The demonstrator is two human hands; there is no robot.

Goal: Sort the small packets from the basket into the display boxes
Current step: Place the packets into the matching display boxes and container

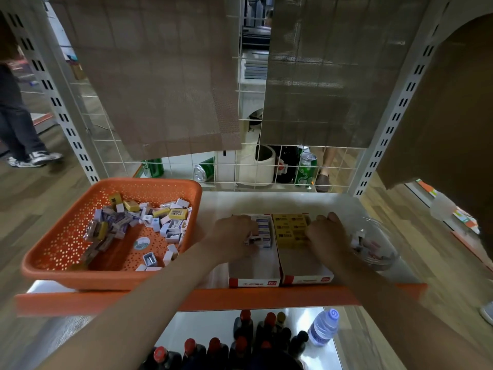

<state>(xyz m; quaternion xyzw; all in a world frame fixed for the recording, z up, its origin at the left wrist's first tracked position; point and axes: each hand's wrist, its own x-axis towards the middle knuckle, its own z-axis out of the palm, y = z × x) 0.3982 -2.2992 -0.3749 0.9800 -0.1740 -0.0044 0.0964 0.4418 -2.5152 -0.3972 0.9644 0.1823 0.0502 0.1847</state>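
A white-and-purple packet [253,240] was seen pinched in the left hand [234,236] over the left display box [254,283], at the near end of its row, its long axis seemingly laid across the box. The right hand [326,232] was rested on the yellow packets [289,228] in the right display box [306,280]; whether anything was grasped could not be told. The packet would best be kept square to its row and slid flush.
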